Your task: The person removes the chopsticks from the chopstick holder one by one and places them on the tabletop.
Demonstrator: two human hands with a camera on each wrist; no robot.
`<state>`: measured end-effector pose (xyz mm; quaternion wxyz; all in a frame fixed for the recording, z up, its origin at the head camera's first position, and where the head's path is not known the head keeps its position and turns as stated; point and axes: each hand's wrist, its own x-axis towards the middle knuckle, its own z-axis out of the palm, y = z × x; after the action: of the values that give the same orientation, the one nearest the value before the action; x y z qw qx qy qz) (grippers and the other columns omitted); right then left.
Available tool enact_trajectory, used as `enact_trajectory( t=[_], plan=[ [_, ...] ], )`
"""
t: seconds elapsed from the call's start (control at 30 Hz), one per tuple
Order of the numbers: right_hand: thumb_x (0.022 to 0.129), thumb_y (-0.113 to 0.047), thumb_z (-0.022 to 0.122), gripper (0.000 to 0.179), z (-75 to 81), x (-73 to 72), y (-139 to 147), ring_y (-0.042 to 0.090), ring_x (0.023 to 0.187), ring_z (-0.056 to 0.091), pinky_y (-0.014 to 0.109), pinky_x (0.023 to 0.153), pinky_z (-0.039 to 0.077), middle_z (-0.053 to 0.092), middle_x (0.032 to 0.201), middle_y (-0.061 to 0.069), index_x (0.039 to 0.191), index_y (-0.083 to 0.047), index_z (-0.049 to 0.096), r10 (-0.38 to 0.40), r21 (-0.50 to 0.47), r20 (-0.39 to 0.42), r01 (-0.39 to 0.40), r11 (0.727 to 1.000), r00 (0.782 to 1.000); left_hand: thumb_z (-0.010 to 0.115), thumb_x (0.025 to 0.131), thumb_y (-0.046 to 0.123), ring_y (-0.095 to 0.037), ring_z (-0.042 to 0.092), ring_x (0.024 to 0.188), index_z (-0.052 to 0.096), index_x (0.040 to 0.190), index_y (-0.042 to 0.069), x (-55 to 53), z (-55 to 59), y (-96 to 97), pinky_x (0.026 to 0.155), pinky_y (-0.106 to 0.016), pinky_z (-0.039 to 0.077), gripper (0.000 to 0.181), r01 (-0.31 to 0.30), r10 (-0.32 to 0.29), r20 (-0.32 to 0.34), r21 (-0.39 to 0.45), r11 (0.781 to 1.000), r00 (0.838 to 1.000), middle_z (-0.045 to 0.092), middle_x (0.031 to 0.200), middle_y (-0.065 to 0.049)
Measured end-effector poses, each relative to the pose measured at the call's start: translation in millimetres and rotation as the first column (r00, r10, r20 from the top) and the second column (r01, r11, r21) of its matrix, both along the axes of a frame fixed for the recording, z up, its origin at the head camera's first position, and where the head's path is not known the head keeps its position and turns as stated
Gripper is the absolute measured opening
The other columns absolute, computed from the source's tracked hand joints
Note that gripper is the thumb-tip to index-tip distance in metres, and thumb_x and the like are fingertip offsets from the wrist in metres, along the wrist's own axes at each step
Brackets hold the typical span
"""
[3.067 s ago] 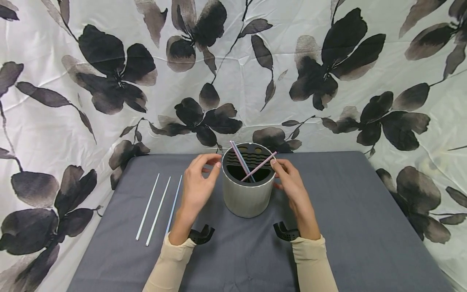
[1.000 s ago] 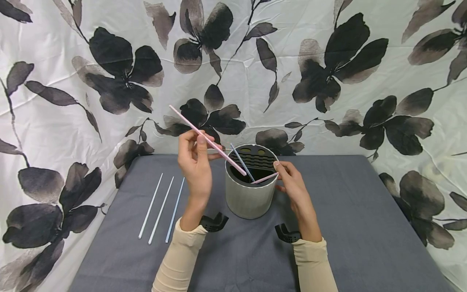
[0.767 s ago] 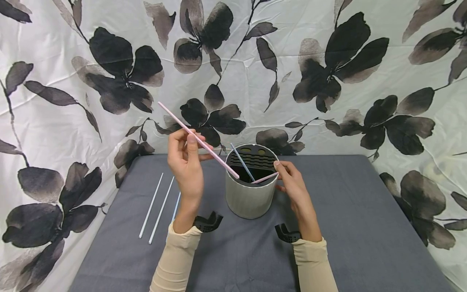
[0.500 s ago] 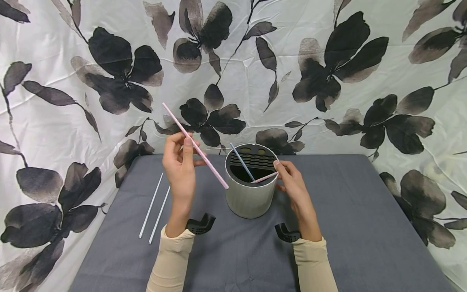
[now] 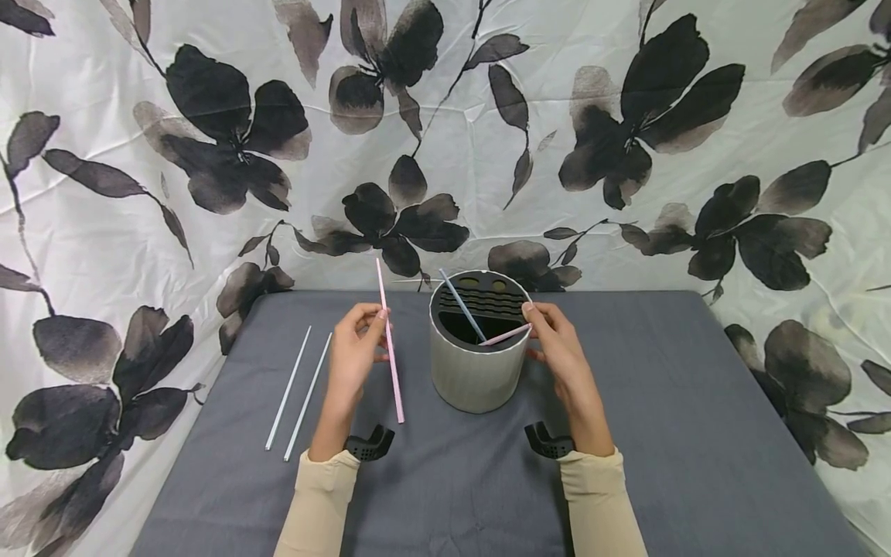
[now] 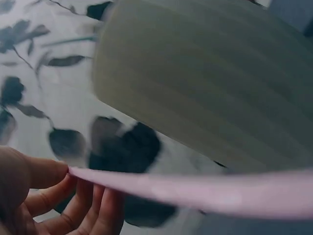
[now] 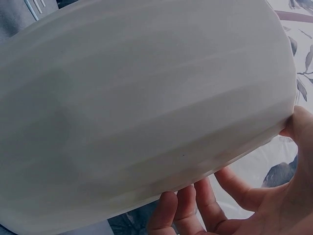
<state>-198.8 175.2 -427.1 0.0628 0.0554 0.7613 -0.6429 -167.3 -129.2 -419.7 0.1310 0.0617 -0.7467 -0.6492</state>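
Note:
My left hand (image 5: pixel 356 348) pinches a long thin pink stick (image 5: pixel 390 356) between thumb and fingers, left of the pen holder. Its near end points down toward the table; in the left wrist view the pink stick (image 6: pixel 205 191) crosses below the holder's wall. The grey-white round pen holder (image 5: pixel 475 381) has a black slotted insert at its top. Inside its open front compartment lean a blue stick (image 5: pixel 461 303) and another pink stick (image 5: pixel 506 335). My right hand (image 5: pixel 562 348) grips the holder's right side, thumb at the rim and fingers (image 7: pixel 205 200) against the wall.
Two whitish sticks (image 5: pixel 288 387) (image 5: pixel 308 396) lie side by side on the grey cloth-covered table (image 5: pixel 682 433), left of my left hand. A floral curtain (image 5: pixel 515 209) hangs behind the table's back edge.
My left hand has drawn one pink stick out of the holder, carried it left, then lowered and turned it. A blue stick on the table is now hidden. The right hand stays at the holder.

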Motion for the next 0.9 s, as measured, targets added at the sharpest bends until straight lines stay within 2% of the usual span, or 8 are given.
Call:
enact_trajectory(
  t=[0.1, 0.17, 0.3, 0.43, 0.53, 0.67, 0.8, 0.9],
  plan=[
    [0.103, -0.059, 0.055, 0.061, 1.1, 0.0, -0.7, 0.019, 0.112, 0.049, 0.043, 0.098, 0.054, 0.052, 0.130, 0.007, 0.144, -0.014, 0.053, 0.005, -0.006, -0.007, -0.005, 1.000, 1.000, 0.062, 0.106, 0.021, -0.012, 0.061, 0.068, 0.070, 0.121, 0.005, -0.2, -20.7, -4.2, 0.055, -0.027, 0.059, 0.023, -0.022, 0.025, 0.088, -0.031, 0.999, 0.996, 0.069, 0.091, -0.006],
    [0.103, -0.058, 0.055, 0.060, 1.6, 0.1, -1.5, 0.018, 0.112, 0.049, 0.044, 0.099, 0.054, 0.052, 0.130, 0.007, 0.144, -0.015, 0.053, 0.011, -0.009, -0.008, -0.011, 1.000, 1.000, 0.061, 0.106, 0.017, -0.011, 0.061, 0.065, 0.069, 0.123, 0.003, 0.8, -34.5, -6.7, 0.056, -0.026, 0.058, 0.025, -0.030, 0.036, 0.139, -0.043, 0.999, 0.990, 0.069, 0.090, -0.006],
    [0.103, -0.057, 0.055, 0.059, 1.1, 0.1, -2.4, 0.018, 0.111, 0.049, 0.043, 0.099, 0.054, 0.053, 0.130, 0.007, 0.144, -0.014, 0.053, 0.011, -0.014, -0.005, -0.011, 1.000, 1.000, 0.062, 0.103, 0.012, -0.009, 0.060, 0.058, 0.069, 0.125, -0.001, 2.4, -60.0, -9.9, 0.055, -0.023, 0.056, 0.026, -0.041, 0.058, 0.211, -0.084, 0.996, 0.976, 0.073, 0.094, -0.018],
    [0.103, -0.058, 0.056, 0.060, -0.5, -0.4, -1.8, 0.018, 0.110, 0.049, 0.041, 0.096, 0.054, 0.053, 0.127, 0.005, 0.144, -0.014, 0.053, 0.008, -0.010, -0.004, -0.008, 1.000, 1.000, 0.062, 0.100, 0.010, -0.006, 0.057, 0.057, 0.071, 0.123, 0.000, 2.2, -77.1, -11.9, 0.052, -0.020, 0.051, 0.027, -0.054, 0.091, 0.243, -0.156, 0.986, 0.966, 0.074, 0.100, -0.024],
    [0.103, -0.059, 0.056, 0.061, -0.9, -0.8, -1.2, 0.019, 0.110, 0.050, 0.043, 0.096, 0.054, 0.053, 0.126, 0.005, 0.144, -0.014, 0.053, 0.007, -0.013, -0.005, -0.007, 1.000, 1.000, 0.063, 0.098, 0.011, -0.009, 0.057, 0.064, 0.073, 0.121, 0.003, 1.9, -84.2, -14.3, 0.059, -0.023, 0.046, 0.026, -0.055, 0.126, 0.250, -0.274, 0.960, 0.960, 0.076, 0.099, -0.019],
    [0.103, -0.059, 0.055, 0.061, 0.3, -0.6, -0.1, 0.020, 0.111, 0.050, 0.044, 0.097, 0.054, 0.053, 0.128, 0.006, 0.145, -0.015, 0.052, 0.006, -0.010, -0.007, -0.006, 1.000, 1.000, 0.063, 0.098, 0.014, -0.022, 0.063, 0.078, 0.076, 0.117, 0.006, 2.3, -94.1, -16.4, 0.068, -0.033, 0.044, 0.024, -0.047, 0.163, 0.237, -0.431, 0.901, 0.958, 0.077, 0.096, -0.014],
    [0.104, -0.058, 0.055, 0.059, 0.2, 0.1, 0.9, 0.019, 0.110, 0.050, 0.040, 0.095, 0.054, 0.053, 0.128, 0.007, 0.144, -0.014, 0.053, 0.005, -0.003, -0.009, -0.005, 1.000, 1.000, 0.066, 0.097, 0.013, -0.024, 0.063, 0.076, 0.076, 0.113, 0.005, 4.3, -103.5, -16.0, 0.066, -0.035, 0.044, 0.020, -0.053, 0.185, 0.211, -0.513, 0.857, 0.960, 0.074, 0.089, -0.011],
    [0.104, -0.057, 0.055, 0.058, 0.4, 0.9, 0.9, 0.018, 0.110, 0.050, 0.040, 0.095, 0.054, 0.053, 0.126, 0.006, 0.143, -0.014, 0.053, 0.003, -0.006, -0.011, -0.003, 1.000, 1.000, 0.067, 0.097, 0.012, -0.022, 0.061, 0.072, 0.076, 0.111, 0.006, 5.2, -107.6, -15.2, 0.063, -0.033, 0.043, 0.018, -0.057, 0.191, 0.197, -0.540, 0.840, 0.962, 0.073, 0.085, -0.008]
  ],
)
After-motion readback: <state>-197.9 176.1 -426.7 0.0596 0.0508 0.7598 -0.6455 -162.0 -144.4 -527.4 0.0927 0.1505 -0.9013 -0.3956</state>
